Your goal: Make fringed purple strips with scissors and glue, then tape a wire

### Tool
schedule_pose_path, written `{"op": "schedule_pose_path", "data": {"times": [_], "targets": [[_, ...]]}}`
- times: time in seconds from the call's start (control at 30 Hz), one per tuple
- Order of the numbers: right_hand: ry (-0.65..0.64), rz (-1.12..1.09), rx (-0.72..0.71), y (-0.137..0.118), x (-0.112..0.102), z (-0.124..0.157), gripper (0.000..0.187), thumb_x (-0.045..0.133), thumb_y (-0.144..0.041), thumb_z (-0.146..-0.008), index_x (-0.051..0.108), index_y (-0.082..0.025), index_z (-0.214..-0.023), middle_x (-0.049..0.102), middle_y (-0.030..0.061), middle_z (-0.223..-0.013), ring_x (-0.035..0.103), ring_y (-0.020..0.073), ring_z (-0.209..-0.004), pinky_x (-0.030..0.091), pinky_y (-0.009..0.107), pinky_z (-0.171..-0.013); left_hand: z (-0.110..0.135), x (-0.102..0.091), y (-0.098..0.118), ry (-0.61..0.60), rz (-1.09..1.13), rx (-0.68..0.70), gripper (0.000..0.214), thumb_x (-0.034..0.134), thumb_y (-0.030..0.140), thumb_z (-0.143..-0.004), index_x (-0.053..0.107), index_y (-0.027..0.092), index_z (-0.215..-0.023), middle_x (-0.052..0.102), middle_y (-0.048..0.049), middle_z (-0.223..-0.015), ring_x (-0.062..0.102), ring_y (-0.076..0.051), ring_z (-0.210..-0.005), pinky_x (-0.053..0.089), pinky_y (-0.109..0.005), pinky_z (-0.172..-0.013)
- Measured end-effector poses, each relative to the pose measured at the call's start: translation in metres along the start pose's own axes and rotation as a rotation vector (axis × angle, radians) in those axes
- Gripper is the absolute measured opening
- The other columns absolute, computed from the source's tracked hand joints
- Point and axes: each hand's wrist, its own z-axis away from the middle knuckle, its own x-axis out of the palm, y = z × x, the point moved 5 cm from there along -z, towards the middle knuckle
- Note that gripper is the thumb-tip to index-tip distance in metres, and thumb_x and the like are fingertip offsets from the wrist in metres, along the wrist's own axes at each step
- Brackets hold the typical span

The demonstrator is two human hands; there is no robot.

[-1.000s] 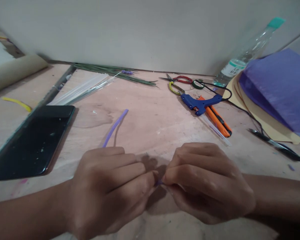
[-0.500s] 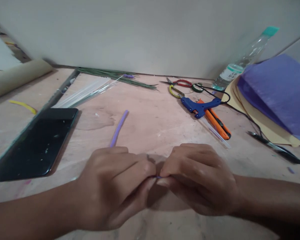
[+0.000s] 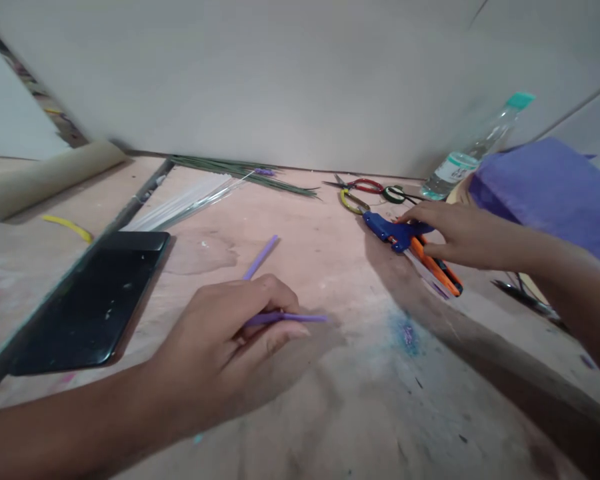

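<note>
My left hand pinches a thin purple strip between thumb and forefinger, its free end pointing right just above the table. A second length of purple strip sticks out beyond the knuckles; the hand hides whether the two are joined. Over on the right, my right hand has its thumb and fingers closed around the handle of a blue glue gun. The gun lies partly over an orange utility knife, and a clear glue stick shows behind its body.
Scissors, green tape and a water bottle stand or lie behind the glue gun. Purple sheets and a pen are at right. Left are a phone, clear sticks, green stems and a cardboard tube.
My right hand has left the purple strip and moved right and away to the glue gun. My left hand keeps the strip, whose end now shows. The view has tilted slightly.
</note>
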Motion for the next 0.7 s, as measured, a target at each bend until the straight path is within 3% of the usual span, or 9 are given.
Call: {"op": "schedule_pose_path", "data": {"times": [0.07, 0.17, 0.33, 0.43, 0.53, 0.57, 0.63, 0.7], "targets": [[-0.035, -0.011, -0.039, 0.002, 0.008, 0.004, 0.044, 0.064, -0.032, -0.081, 0.069, -0.027, -0.125, 0.077, 0.0101, -0.125, 0.075, 0.0381, -0.109, 0.062, 0.056, -0.096, 0.001, -0.002, -0.001, 0.039, 0.037, -0.024, 0.011, 0.068, 0.022, -0.105, 0.07, 0.025, -0.095, 0.075, 0.0087, -0.075, 0.066, -0.009, -0.058, 0.048, -0.019, -0.057], [0.018, -0.008, -0.051, -0.001, 0.016, 0.002, 0.05, 0.063, -0.03, -0.085, 0.068, -0.023, -0.134, 0.073, 0.0173, -0.13, 0.07, 0.0432, -0.117, 0.056, 0.061, -0.102, 0.006, -0.002, -0.002, 0.044, 0.104, -0.078, 0.011, 0.067, 0.019, -0.105, 0.072, 0.027, -0.101, 0.08, 0.0078, -0.084, 0.072, -0.009, -0.069, 0.052, -0.017, -0.063], [0.245, -0.06, -0.027, -0.019, 0.02, -0.008, 0.033, 0.059, -0.022, -0.088, 0.075, -0.019, -0.117, 0.071, 0.019, -0.118, 0.067, 0.0409, -0.11, 0.051, 0.061, -0.096, 0.01, 0.001, 0.001, 0.025, 0.148, -0.134, 0.021, 0.06, 0.012, -0.105, 0.072, 0.028, -0.108, 0.08, 0.0075, -0.088, 0.071, -0.008, -0.069, 0.051, -0.016, -0.061], [0.465, -0.166, -0.014, -0.051, 0.01, 0.005, 0.016, 0.058, -0.025, -0.096, 0.07, -0.021, -0.106, 0.07, 0.0145, -0.109, 0.066, 0.0358, -0.104, 0.052, 0.056, -0.093, 0.008, 0.003, 0.0, -0.016, 0.159, -0.135, 0.018, 0.056, 0.014, -0.106, 0.07, 0.025, -0.106, 0.077, 0.0052, -0.085, 0.069, -0.01, -0.068, 0.051, -0.019, -0.06], [0.583, -0.34, -0.048, -0.096, 0.003, 0.03, 0.007, 0.065, -0.031, -0.098, 0.066, -0.024, -0.102, 0.07, 0.0084, -0.105, 0.068, 0.0281, -0.093, 0.056, 0.046, -0.086, 0.008, 0.003, -0.002, -0.038, 0.186, -0.097, 0.014, 0.056, 0.018, -0.106, 0.068, 0.025, -0.106, 0.076, 0.0041, -0.087, 0.07, -0.011, -0.072, 0.053, -0.02, -0.062], [0.56, -0.508, -0.073, -0.108, 0.004, 0.038, 0.006, 0.07, -0.031, -0.097, 0.069, -0.025, -0.1, 0.071, 0.0079, -0.104, 0.068, 0.0271, -0.09, 0.057, 0.044, -0.081, 0.008, 0.003, -0.003, -0.036, 0.186, -0.083, 0.013, 0.057, 0.019, -0.106, 0.068, 0.025, -0.106, 0.077, 0.004, -0.089, 0.071, -0.012, -0.074, 0.054, -0.021, -0.064], [0.559, -0.704, -0.121, -0.128, 0.006, 0.05, 0.014, 0.073, -0.039, -0.1, 0.072, -0.025, -0.096, 0.072, 0.0076, -0.098, 0.069, 0.0273, -0.085, 0.058, 0.043, -0.075, 0.008, 0.003, -0.004, -0.035, 0.174, -0.051, 0.012, 0.06, 0.018, -0.106, 0.068, 0.026, -0.108, 0.078, 0.0039, -0.092, 0.073, -0.012, -0.077, 0.055, -0.021, -0.067], [0.569, -0.845, -0.215, -0.14, 0.01, 0.058, 0.037, 0.069, -0.061, -0.101, 0.074, -0.024, -0.097, 0.072, 0.0085, -0.093, 0.071, 0.0275, -0.081, 0.06, 0.041, -0.067, 0.009, 0.004, -0.005, -0.039, 0.152, -0.033, 0.015, 0.061, 0.014, -0.106, 0.069, 0.026, -0.11, 0.08, 0.0036, -0.094, 0.075, -0.011, -0.078, 0.056, -0.021, -0.071]]}}
